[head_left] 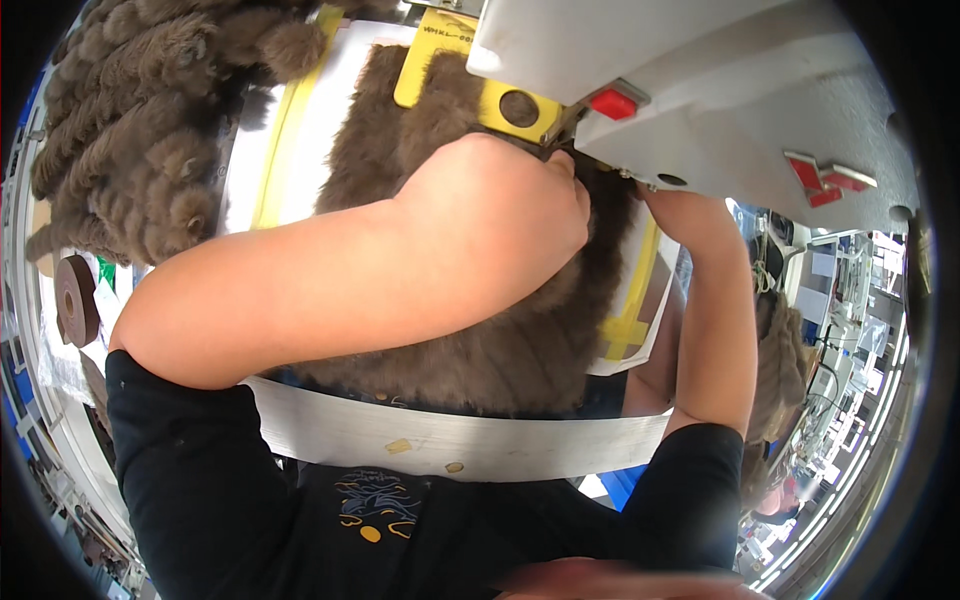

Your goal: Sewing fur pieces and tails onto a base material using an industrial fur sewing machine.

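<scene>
A brown fur piece (460, 365) lies spread over the sewing table and drapes toward its front edge. My left hand (500, 195) reaches across it, fingers curled and pressed together at the fur beside the needle area of a white sewing machine (740, 90). A fold of fur seems to be pinched there, though the fingertips are partly hidden. On the machine's far side, my right hand (675, 212) comes in from the right; the machine head covers its fingers. A yellow plate with a round hole (490, 100) sits just beyond my left hand.
A heap of brown fur strips (140, 130) fills the far left. Next to it is a brown tape roll (76, 300). Yellow tape (290, 130) runs along the white table surface. The table's pale front edge (450, 440) lies before my body. More fur (778, 370) hangs at the right.
</scene>
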Motion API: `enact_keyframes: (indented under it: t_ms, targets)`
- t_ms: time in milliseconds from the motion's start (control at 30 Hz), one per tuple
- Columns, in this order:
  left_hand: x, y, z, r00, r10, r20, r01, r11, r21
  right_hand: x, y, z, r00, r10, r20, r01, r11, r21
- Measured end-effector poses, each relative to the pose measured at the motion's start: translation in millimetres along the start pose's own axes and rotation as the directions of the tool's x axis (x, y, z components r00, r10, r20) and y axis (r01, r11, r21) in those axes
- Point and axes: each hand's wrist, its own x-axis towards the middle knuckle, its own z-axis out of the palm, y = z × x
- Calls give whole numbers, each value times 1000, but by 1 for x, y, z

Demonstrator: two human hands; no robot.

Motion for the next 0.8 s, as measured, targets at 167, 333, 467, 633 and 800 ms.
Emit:
enact_keyframes:
  t_ms: [167, 333, 467, 633, 800]
  targets:
    - [2, -1, 7, 997, -1, -83, -2, 999, -34, 1, 1, -1, 1000, -3, -7, 4, 1000, 25]
    - [0, -5, 9, 989, 6, -150, -15, 998, -58, -9, -11, -4, 993, 116, 19, -114, 903, 414]
    - [3, -6, 5, 995, -17, -98, 15, 1000, -18, -31, -31, -15, 984, 42, 173, -88, 959, 269]
    - [7, -9, 1, 999, -3, -46, 0, 999, -53, -42, -39, 9, 976, -171, -137, 199, 953, 228]
    - [6, -9, -5, 998, -61, 29, 65, 986, -156, -38, -35, 13, 972, -219, -87, 231, 959, 163]
